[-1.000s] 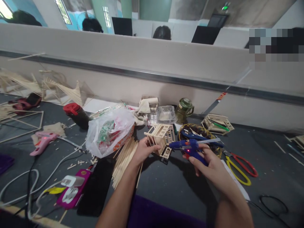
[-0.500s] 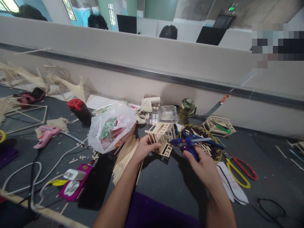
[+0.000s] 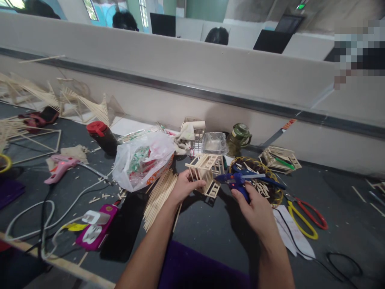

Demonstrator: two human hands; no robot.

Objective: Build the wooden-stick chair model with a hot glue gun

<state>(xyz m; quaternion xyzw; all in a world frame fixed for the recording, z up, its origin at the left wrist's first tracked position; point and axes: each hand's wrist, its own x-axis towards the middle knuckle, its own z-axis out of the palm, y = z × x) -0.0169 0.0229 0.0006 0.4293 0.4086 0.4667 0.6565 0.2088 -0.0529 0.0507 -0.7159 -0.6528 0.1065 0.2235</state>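
With left hand (image 3: 187,188) closed, thumb across the near side, grips a boxy, ladder-sided wooden-stick model (image 3: 205,170) mid-frame. With right hand (image 3: 254,206) wrapped round its handle, aims a smooth blue glue gun (image 3: 237,181) close to the model's right side; cannot tell whether touching. Has a yellow woven basket (image 3: 279,198) crowding just behind the gun, red-and-yellow-handled pliers (image 3: 291,206) at right, crinkled white plastic bag (image 3: 126,168) and slender sticks (image 3: 159,200) left of centre. Finds marks on white paper (image 3: 300,239), lower right, too small to read.
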